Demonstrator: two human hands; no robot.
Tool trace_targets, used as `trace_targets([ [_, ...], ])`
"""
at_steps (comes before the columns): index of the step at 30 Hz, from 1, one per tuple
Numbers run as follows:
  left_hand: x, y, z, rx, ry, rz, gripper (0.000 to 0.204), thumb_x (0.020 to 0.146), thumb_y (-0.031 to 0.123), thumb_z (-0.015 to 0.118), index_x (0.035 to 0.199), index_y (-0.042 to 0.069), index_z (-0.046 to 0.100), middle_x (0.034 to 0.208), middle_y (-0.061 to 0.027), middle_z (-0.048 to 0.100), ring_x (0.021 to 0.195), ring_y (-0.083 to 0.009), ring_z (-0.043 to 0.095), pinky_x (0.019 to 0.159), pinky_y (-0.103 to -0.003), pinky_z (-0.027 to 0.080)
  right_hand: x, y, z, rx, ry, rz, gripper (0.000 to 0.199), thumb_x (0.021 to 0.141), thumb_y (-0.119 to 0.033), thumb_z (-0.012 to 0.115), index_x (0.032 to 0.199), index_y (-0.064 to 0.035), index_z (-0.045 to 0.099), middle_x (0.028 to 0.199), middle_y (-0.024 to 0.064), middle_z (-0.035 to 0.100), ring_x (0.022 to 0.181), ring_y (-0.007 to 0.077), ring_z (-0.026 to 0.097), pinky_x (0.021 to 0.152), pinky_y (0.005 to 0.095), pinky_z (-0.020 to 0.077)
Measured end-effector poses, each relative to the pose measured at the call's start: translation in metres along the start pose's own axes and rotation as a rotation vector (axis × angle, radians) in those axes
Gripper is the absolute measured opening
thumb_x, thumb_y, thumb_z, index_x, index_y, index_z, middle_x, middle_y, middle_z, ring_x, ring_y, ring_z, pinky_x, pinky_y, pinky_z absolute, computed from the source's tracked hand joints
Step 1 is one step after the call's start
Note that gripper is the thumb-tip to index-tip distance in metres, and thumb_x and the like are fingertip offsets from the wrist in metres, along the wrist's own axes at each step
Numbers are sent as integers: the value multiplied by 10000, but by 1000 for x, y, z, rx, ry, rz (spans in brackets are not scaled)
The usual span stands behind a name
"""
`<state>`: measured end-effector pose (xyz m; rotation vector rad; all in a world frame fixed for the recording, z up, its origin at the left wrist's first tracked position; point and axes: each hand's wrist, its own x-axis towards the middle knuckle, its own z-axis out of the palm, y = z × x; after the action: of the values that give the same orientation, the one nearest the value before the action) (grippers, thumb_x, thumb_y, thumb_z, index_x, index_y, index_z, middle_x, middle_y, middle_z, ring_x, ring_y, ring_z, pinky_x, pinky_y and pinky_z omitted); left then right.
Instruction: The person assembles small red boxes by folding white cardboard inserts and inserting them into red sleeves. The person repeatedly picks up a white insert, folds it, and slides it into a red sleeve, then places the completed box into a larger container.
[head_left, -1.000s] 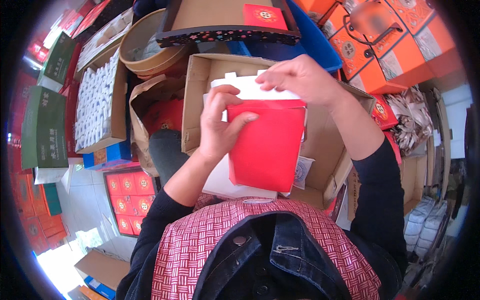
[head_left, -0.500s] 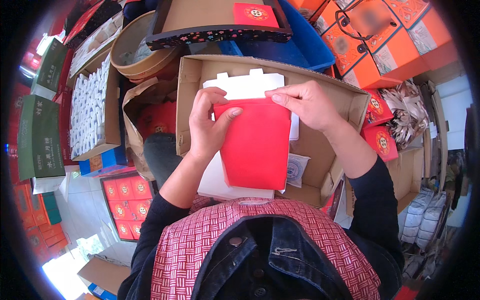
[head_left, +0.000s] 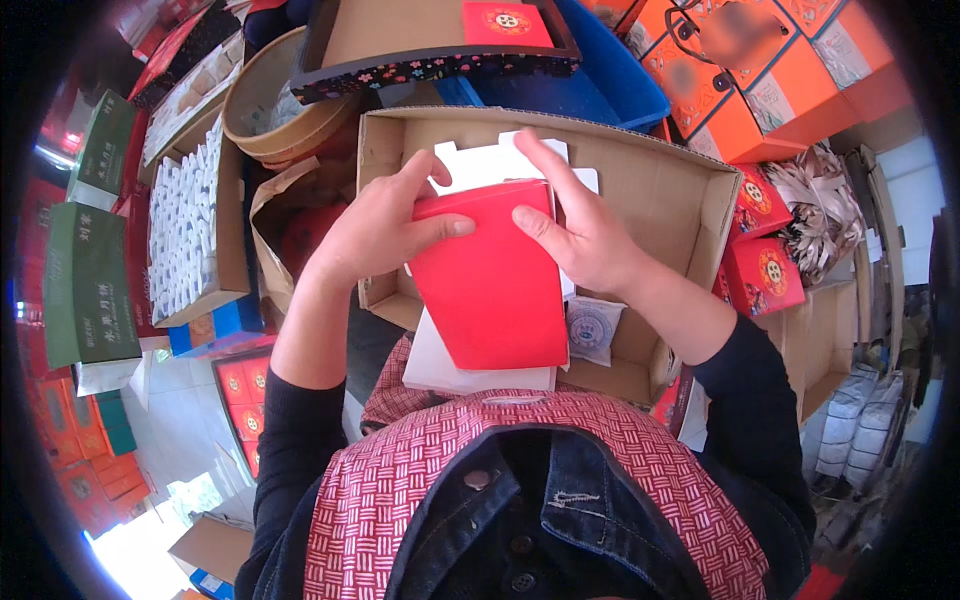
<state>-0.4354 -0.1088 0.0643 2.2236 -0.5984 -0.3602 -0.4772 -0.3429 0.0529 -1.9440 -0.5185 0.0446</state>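
A flat red carton sleeve (head_left: 495, 285) with a white inner side (head_left: 470, 365) is held over an open brown cardboard box (head_left: 690, 195). My left hand (head_left: 375, 225) grips its upper left corner, thumb across the red face. My right hand (head_left: 580, 225) presses on the upper right edge, fingers spread over the white flaps (head_left: 480, 160) at the top. A small sealed packet (head_left: 592, 330) lies in the box beside the sleeve.
Small red boxes (head_left: 762, 260) sit to the right of the cardboard box, orange cartons (head_left: 770, 80) beyond. A round bamboo tray (head_left: 270, 110), a box of white packets (head_left: 185, 225) and green boxes (head_left: 85, 270) stand at the left. A dark tray with a red box (head_left: 430, 35) is ahead.
The red sleeve has come lower and closer to me. My right hand has slid from the top edge to the right side, and my left hand has shifted to the upper left corner.
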Motion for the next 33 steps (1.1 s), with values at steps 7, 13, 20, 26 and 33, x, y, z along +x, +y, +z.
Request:
trace_targets([
  [7, -6, -3, -9, 168, -186, 203, 503, 945, 362, 521, 1346, 80, 410, 975, -214, 652, 886, -359, 652, 758, -396, 493, -2, 5, 39, -1, 22, 26, 646, 978, -153, 476, 1484, 1, 103, 1527, 206, 198, 1416, 279, 213, 1131, 345, 204],
  [13, -8, -5, -21, 38, -311, 162, 584, 957, 357, 496, 1440, 95, 295, 1099, -230, 615, 935, -372, 638, 828, -399, 481, 11, 2, 29, 503, 6, 140, 556, 1029, -320, 348, 1469, -8, 211, 1497, 150, 294, 1331, 223, 369, 1062, 293, 331],
  [20, -6, -7, -16, 30, -311, 234, 613, 946, 327, 527, 1467, 110, 287, 1262, -193, 547, 1066, -349, 588, 925, -375, 434, 14, 31, 70, 399, 199, 337, 531, 1028, -387, 309, 971, 34, 627, 959, 121, 668, 860, 227, 608, 832, 348, 460],
  [26, -9, -22, -24, -76, -352, 107, 602, 933, 227, 573, 1462, 107, 312, 1391, -125, 457, 1221, -229, 487, 1016, -336, 363, 18, 20, 53, 771, 83, 447, 409, 1007, -335, 416, 994, 20, 618, 897, 102, 658, 809, 129, 608, 746, 290, 487],
  [33, -13, -24, -24, -155, -332, 96, 594, 932, 204, 576, 1455, 85, 320, 1431, -112, 416, 1294, -216, 412, 1064, -326, 311, -18, 11, 69, 606, 280, 250, 248, 897, -150, 646, 1082, 8, 593, 955, 94, 657, 852, 125, 630, 754, 257, 514],
])
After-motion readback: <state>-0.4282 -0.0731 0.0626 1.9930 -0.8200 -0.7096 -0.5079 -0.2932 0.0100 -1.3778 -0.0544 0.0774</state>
